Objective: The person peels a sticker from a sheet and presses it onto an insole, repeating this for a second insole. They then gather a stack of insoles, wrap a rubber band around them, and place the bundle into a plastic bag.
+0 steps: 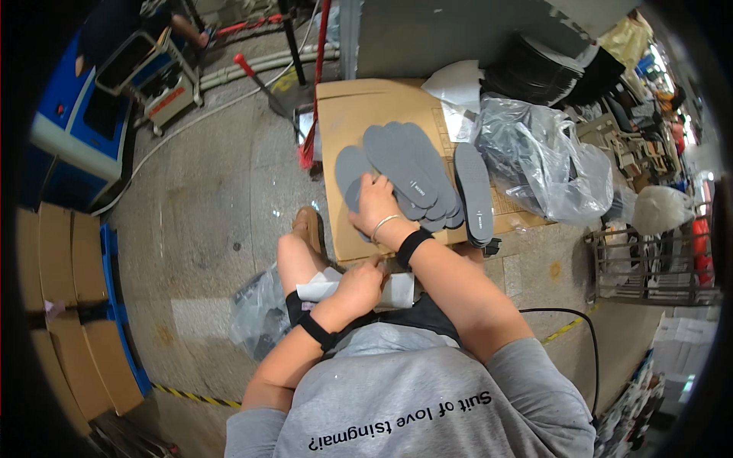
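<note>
On a flat cardboard sheet in front of me lies a fanned-out pile of grey shoe insoles. More grey insoles lie just left of that pile. My right hand reaches over them, its fingers curled down around an insole at the left side. Close to my lap, my left hand is closed near the cardboard's front edge; whatever its fingers hold is hidden. Under that hand, a white sheet rests across my thighs. A separate stack of dark grey insoles stands right of the main pile.
Clear plastic bags cover the cardboard's right side. Another plastic bag is on the floor by my left leg. A red-handled pole stands beyond the cardboard. Cardboard boxes line the left; a metal rack stands right.
</note>
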`<state>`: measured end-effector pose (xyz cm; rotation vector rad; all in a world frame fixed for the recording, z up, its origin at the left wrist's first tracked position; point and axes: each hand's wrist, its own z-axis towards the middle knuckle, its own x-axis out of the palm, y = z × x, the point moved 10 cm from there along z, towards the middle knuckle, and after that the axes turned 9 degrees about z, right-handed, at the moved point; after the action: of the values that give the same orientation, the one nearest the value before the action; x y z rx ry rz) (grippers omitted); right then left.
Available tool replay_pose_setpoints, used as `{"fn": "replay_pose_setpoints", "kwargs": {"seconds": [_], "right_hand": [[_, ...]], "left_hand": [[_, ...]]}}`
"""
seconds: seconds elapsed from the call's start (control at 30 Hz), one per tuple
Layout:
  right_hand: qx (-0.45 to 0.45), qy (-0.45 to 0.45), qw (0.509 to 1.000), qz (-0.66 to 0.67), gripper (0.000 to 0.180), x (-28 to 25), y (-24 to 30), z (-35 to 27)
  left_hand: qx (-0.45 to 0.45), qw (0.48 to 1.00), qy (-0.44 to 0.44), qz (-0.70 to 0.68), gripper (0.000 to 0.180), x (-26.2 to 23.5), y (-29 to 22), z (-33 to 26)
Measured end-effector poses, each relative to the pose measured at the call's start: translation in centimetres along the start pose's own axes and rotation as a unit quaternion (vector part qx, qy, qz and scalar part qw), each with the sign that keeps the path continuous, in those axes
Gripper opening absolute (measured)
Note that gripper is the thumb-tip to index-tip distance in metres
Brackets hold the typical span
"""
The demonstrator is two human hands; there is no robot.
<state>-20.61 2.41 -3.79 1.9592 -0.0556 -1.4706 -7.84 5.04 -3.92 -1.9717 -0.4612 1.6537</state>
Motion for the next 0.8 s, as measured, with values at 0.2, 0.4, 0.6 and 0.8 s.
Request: {"fn": "replay_pose_setpoints", "kwargs": {"seconds": [0.2,0.4,0.6,0.8], "right_hand": [[-0.089,-0.012,0.979,0.185,0.063,-0.8,-0.1,-0.5],[-0.075,-0.094,0.983,0.139,0.066,-8.6,-3.8,-0.3],[0.073,-0.111,0.991,0.017,0.102,-9.9,-10.2,-0.4],[0.202,-0.023,0.979,0.034,0.115,-8.5,-11.9,-0.3]], "left_hand": [[0.029,0.999,-0.001,-0.019,0.013,-1.1,-1.2,-0.6],[0.047,0.997,-0.004,-0.058,0.017,-4.0,-1.4,-0.2],[0.023,0.998,-0.052,-0.032,0.018,-11.7,0.5,2.0],[-0.043,0.970,-0.169,-0.168,0.020,-24.6,3.1,4.2]]}}
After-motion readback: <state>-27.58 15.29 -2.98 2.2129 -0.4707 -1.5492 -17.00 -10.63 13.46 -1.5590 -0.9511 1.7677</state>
